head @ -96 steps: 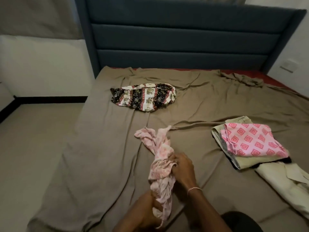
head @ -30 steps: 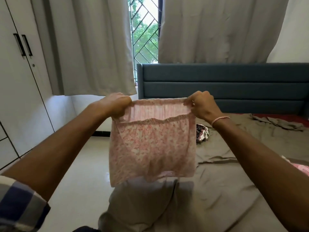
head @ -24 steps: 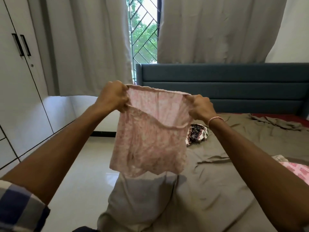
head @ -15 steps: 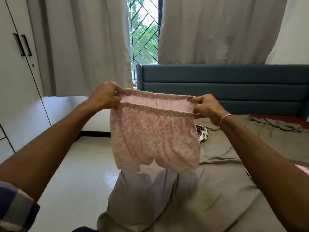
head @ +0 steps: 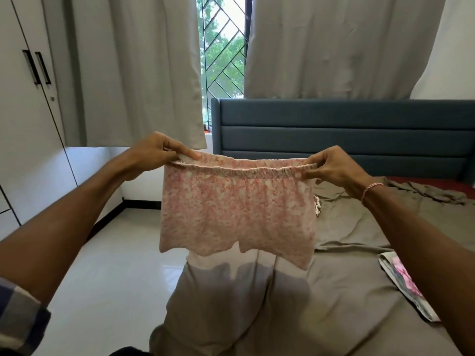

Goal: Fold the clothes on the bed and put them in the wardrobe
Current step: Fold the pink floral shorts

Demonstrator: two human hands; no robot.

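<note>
One pair of pink floral shorts [head: 236, 209] is held up in the air, spread flat, over the near left corner of the bed [head: 341, 299]. The waistband is uppermost and stretched level; two short legs hang down, clear of the sheet.

Two hands are in view, both gripping. The left hand [head: 154, 152] pinches the left end of the waistband between thumb and fingers. The right hand [head: 331, 165] pinches the right end in the same way. One pink bracelet [head: 371, 188] sits on the right wrist. One checked sleeve [head: 18, 317] shows at the near left edge.

On the bed, two further lots of clothing are partly visible. A patterned garment [head: 317, 204] shows as a sliver just behind the right edge of the shorts. A pile with pink fabric on top [head: 401, 278] lies at near right, partly hidden by the right forearm; the number of items in it cannot be told.

One blue headboard [head: 334, 129] stands at the far end. One white wardrobe [head: 23, 140] is at far left, doors closed, with two dark handles [head: 37, 67] side by side. Two grey curtains [head: 136, 68] hang behind, with one window grille [head: 223, 47] between them.
</note>
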